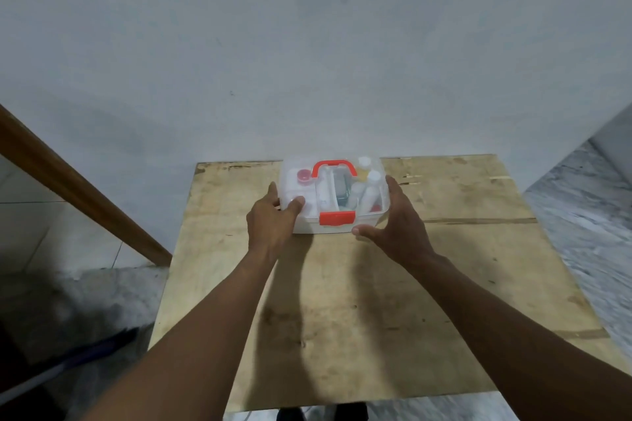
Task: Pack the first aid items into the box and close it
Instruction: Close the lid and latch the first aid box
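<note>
Straight ahead, the box (367,220) sits at the table's (376,318) far edge, long axis left-right, squarely between your hands. Left hand (270,219) grips the near-left corner, thumb on the lid (297,166); right hand (396,219) lies spread open along the right end, contact unclear. Clear hard plastic, rounded corners; red latch (337,218) faces you, looks down; white bottles (371,190) inside
</note>
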